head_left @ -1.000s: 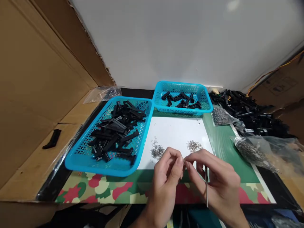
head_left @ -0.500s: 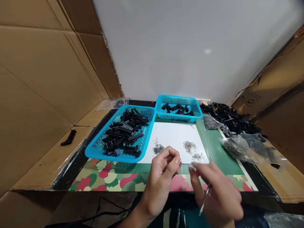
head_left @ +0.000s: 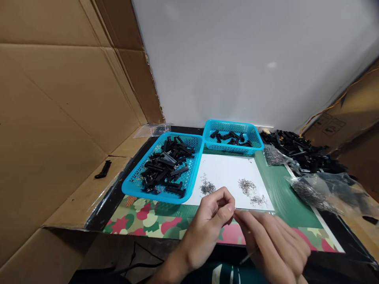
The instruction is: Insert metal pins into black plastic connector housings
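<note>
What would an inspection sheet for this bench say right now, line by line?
Surface: camouflage mat with a white sheet on it.
Job's things: three small piles of metal springs on the sheet; a thin metal tool under the right hand.
Clutter: large blue basket of black plastic parts, small blue basket with fewer, a loose heap of black parts, clear bags of springs.
Hands: left hand and right hand meet fingertip to fingertip, pinching something too small to tell.
Cables: yellow wire along the right box.
Surroundings: cardboard wall on the left, white board behind.
</note>
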Motion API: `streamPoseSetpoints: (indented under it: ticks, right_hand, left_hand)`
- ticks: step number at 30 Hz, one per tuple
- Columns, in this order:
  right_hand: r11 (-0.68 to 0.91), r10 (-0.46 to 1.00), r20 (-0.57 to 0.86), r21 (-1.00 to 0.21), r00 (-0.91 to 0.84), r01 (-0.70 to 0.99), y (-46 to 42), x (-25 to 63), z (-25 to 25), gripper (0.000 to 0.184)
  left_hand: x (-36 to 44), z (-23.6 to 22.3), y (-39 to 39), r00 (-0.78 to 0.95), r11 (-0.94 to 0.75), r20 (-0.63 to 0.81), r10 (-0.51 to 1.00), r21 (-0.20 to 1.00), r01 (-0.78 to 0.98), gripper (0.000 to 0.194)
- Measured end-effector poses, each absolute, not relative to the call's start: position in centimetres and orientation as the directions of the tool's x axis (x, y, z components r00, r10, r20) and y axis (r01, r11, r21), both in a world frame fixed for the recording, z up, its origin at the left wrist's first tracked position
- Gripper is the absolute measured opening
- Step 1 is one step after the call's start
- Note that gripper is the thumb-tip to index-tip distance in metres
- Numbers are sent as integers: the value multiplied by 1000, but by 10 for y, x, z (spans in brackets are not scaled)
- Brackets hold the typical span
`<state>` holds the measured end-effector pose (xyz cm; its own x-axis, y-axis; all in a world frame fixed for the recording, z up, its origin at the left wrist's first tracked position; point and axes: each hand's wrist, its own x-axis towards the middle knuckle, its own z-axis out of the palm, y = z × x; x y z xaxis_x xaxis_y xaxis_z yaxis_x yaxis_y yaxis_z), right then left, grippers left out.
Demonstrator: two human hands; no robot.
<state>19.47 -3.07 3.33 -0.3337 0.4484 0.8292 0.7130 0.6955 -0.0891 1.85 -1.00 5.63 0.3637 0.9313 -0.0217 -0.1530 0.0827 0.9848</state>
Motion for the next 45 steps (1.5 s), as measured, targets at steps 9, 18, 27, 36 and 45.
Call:
streamPoseSetpoints:
  ticks: [9, 18, 27, 36, 45]
  right_hand:
    - [377, 815, 515, -818, 264, 434, -22, 188, 2, 15]
    - [115, 956, 187, -949, 228, 293, -22, 188, -8, 36]
    - [127, 936, 153, -986, 316, 104, -25, 190, -9, 37]
    - [228, 906, 190, -972, 379, -57, -16, 185, -2, 29]
    - [78, 973, 106, -987, 204, 140, -4, 213, 11, 33]
  left_hand:
    - [-87, 78, 42, -51, -39, 237, 970, 363, 931, 23]
    - [-97, 56, 82, 219, -227, 99, 971, 75, 971, 30]
    - [-96, 68, 90, 211, -244, 158, 964, 223, 944, 27]
    - [-43, 78, 47, -144, -320, 367, 919, 908, 271, 22]
    - [32, 14, 11, 158, -289, 244, 957, 858, 425, 7]
